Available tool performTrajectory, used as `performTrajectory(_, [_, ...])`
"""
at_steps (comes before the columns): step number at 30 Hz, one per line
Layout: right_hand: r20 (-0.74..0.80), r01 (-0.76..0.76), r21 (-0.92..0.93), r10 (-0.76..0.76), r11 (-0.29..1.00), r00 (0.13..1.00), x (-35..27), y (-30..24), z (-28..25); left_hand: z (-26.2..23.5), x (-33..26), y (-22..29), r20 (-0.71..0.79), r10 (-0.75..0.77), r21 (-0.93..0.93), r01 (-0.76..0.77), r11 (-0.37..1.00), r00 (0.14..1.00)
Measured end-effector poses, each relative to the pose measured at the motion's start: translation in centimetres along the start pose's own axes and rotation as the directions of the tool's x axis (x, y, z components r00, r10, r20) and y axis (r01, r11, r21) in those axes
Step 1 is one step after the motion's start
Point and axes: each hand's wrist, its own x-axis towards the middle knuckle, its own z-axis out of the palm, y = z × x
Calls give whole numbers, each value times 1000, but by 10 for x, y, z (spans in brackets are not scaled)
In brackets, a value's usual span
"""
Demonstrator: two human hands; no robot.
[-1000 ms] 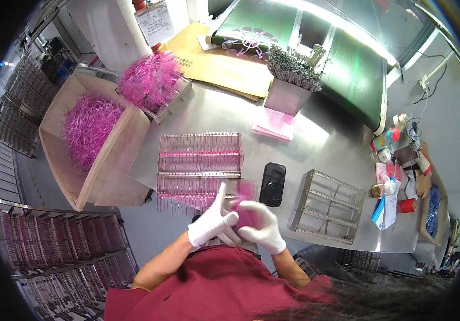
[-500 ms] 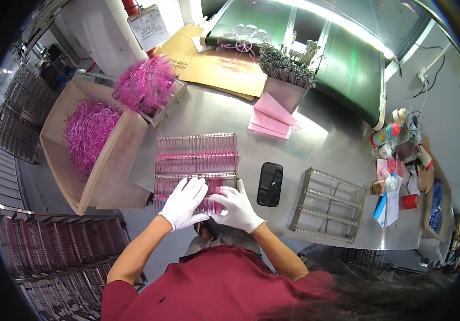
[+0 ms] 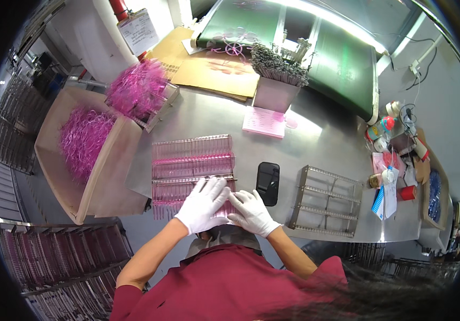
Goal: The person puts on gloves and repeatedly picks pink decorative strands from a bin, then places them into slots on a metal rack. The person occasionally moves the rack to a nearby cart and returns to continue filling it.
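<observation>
A metal wire rack (image 3: 191,140) lies near the table's front edge, its rows filled with thin see-through pink pieces (image 3: 192,159). My left hand (image 3: 204,206), in a white glove, rests over the near row at the rack's right half. Its fingers are stretched out and its thumb points right. At the rack's near right corner is my gloved right hand (image 3: 254,212), thumb and forefinger apart, fingertips at the end of the near row. The hands nearly meet there and hide part of that row. I make out nothing held in either.
Right of the rack lie a black phone (image 3: 268,183) and another wire rack (image 3: 327,200) without pieces. A bin (image 3: 109,176) of pink strands stands left. Behind are pink sheets (image 3: 264,122), a box (image 3: 275,95) of grey metal parts, cardboard (image 3: 216,75) and a green conveyor belt (image 3: 342,69).
Both hands have shifted right along the near row, and the right hand has moved to the rack's right corner. The whole view has tilted slightly.
</observation>
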Motion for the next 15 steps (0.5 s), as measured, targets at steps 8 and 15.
performTrajectory(8, [-246, -407, 216, 452, 888, 857, -62, 17, 12, 17, 13, -10, 51, 210, 15, -211, 977, 976])
performTrajectory(15, [-571, -411, -164, 253, 897, 781, -73, 10, 98, 8, 35, 1, 95, 338, 32, -342, 939, 936])
